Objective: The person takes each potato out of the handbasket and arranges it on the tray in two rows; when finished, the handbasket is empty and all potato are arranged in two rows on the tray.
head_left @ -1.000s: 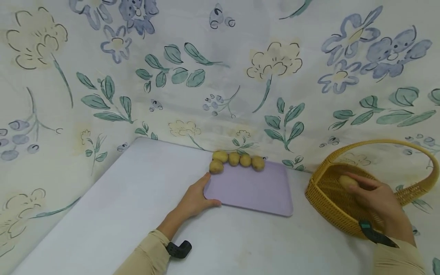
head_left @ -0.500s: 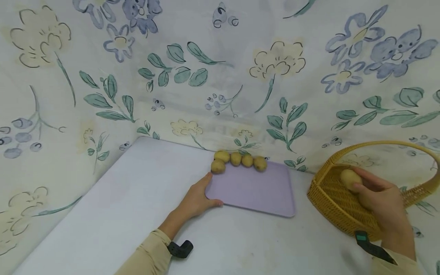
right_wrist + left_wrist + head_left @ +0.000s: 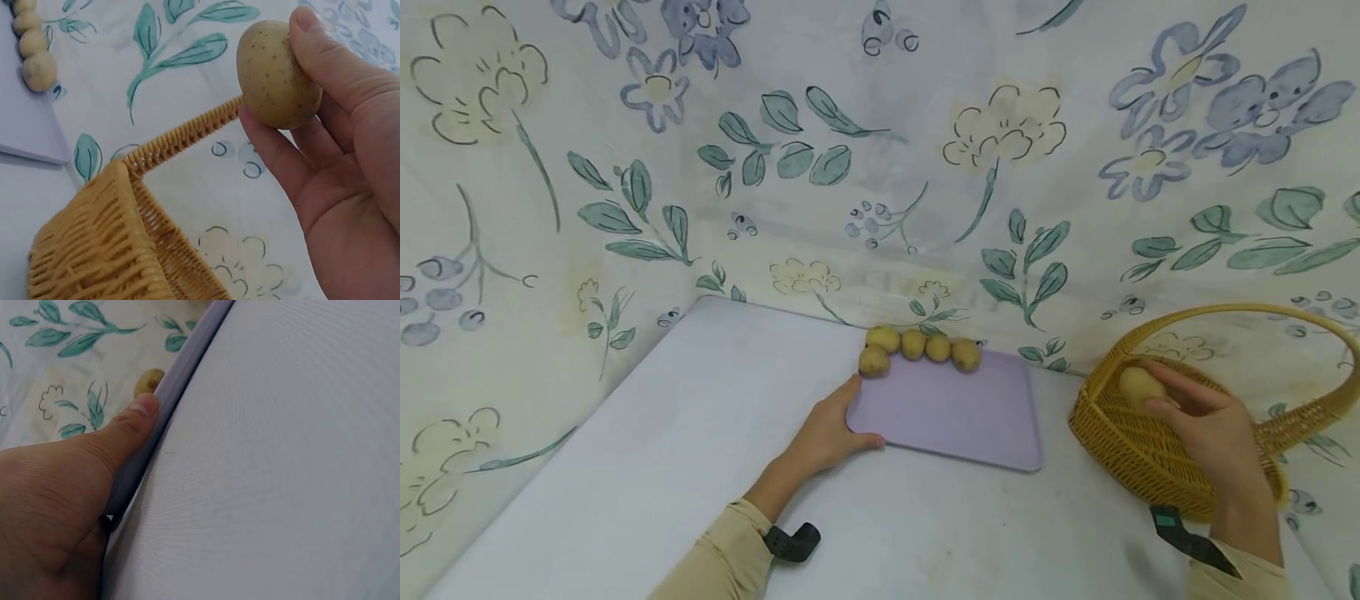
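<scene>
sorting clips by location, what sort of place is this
Perhaps a staged tabletop corner, though the wider surroundings are out of view: a white table set against a flower-print backdrop, with a lilac tray of potatoes.

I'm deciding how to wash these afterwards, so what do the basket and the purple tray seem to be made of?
The basket looks like wicker or rattan, possibly a synthetic copy, with a ridged finish: strands weave through its walls and wrap the handle. The purple tray is probably smooth, matte plastic, judging by its even colour and rounded corner, though coated metal is possible.
</scene>
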A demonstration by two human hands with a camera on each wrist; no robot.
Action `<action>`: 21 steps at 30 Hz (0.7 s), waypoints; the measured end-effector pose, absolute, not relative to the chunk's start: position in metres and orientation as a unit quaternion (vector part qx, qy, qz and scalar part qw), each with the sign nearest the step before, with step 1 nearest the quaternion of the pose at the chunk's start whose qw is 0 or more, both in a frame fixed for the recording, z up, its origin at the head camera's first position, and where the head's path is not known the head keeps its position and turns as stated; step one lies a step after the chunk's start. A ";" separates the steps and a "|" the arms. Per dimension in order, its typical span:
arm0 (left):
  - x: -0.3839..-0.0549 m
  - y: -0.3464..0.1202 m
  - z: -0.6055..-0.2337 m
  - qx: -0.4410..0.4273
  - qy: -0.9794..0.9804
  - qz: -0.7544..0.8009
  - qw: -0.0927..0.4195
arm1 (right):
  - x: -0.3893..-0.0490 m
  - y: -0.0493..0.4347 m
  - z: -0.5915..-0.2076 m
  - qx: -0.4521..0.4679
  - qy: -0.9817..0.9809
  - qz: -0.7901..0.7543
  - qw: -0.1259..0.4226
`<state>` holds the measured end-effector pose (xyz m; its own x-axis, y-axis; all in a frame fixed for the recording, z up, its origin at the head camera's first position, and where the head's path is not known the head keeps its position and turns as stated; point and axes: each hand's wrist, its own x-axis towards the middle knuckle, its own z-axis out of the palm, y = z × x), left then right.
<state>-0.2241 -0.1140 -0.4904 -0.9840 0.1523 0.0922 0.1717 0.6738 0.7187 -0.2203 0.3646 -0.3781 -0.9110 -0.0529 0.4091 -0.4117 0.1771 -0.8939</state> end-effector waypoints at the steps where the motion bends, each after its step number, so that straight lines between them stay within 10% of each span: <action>1: -0.224 -0.114 -0.489 -0.090 -0.915 -0.394 0.014 | -0.221 0.363 -0.377 0.162 -0.747 0.629 0.143; 21: -0.224 -0.115 -0.491 -0.094 -0.913 -0.397 0.014 | -0.229 0.316 -0.375 0.183 -0.751 0.631 0.066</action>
<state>-0.2238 -0.1146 -0.4915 -0.9819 0.1611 0.0999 0.1829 0.6668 0.7225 -0.2286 0.3156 -0.3745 -0.9240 -0.1914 0.3311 -0.3591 0.1369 -0.9232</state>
